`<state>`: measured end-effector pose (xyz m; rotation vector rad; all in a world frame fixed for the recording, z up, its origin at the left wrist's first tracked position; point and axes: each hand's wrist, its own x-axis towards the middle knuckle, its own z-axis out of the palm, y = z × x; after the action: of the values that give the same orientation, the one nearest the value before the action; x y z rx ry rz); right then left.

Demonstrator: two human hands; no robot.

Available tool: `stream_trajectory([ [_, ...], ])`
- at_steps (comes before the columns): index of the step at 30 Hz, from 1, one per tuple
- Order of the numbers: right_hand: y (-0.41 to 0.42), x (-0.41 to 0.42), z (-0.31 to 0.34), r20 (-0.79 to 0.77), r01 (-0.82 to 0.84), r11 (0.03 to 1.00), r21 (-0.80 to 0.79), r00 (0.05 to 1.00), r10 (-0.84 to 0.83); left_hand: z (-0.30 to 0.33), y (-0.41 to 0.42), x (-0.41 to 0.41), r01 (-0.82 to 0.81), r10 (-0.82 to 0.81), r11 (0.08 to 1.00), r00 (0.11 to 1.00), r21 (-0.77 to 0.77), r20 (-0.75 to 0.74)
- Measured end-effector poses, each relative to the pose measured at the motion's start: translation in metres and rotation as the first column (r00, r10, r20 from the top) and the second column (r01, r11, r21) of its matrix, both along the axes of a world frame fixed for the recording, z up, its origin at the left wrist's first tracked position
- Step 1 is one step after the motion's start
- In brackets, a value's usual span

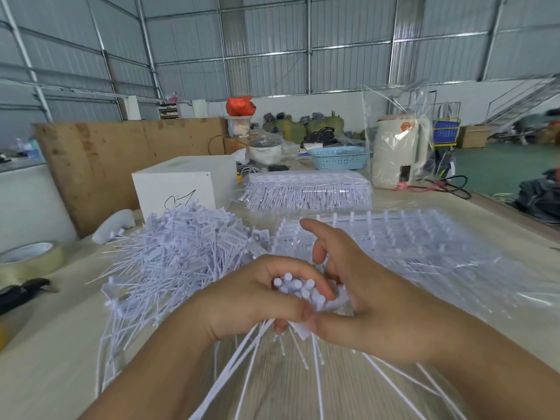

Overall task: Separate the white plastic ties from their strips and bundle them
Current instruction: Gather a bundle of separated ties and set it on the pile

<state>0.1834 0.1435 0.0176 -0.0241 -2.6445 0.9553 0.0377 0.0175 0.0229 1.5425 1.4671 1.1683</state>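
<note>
A: Where were the hands?

B: Both near centre, just above the table (303,389). Left hand (251,301) had its fingers curled tight round a bundle of white ties (298,287), heads sticking up betw. thumb and fingers, tails fanning down toward the near edge. Right hand (363,298) touched the bundle from the right, thumb pressed vs. the left thumb at the ties; index finger stretched out and up, other fingers partly bent. Whether they pinched anything, couldn't tell.

A: And the rest of the ties?

B: Big loose pile of separated ties (181,253) lay left of the hands. Unseparated strips in clear plastic (409,247) lay right and a bit farther. Another bagged stack (306,190) sat farther back, centre.

A: Other stuff?

B: White box (178,189) behind the pile, tape roll (30,259) at far left, blue basket (339,157) and a bagged white kettle (400,156) at the far end.
</note>
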Motion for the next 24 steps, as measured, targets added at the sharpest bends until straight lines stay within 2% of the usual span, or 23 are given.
stream_trajectory([
  [5, -0.0026, 0.0, 0.0002, 0.0, 0.015, 1.0, -0.009, 1.0, -0.015, -0.0011, 0.0005, 0.0039, 0.088, -0.087, 0.994, 0.996, -0.065, 0.024],
  [9, 0.0, -0.0023, -0.0034, -0.02, 0.027, 1.0, 0.01, 0.999, -0.027, -0.0022, 0.002, 0.0047, 0.077, -0.076, 0.994, 0.997, -0.083, 0.013],
  [20, 0.0006, -0.0047, -0.0062, -0.216, -0.004, 0.996, -0.084, 0.976, -0.015, 0.0031, -0.0046, -0.0016, 0.091, -0.081, 0.99, 0.992, -0.107, 0.094],
  [24, 0.0035, -0.0056, -0.0073, -0.24, 0.009, 0.997, -0.075, 0.97, -0.027, 0.003, -0.004, -0.0018, 0.082, -0.072, 0.991, 0.993, -0.106, 0.089],
])
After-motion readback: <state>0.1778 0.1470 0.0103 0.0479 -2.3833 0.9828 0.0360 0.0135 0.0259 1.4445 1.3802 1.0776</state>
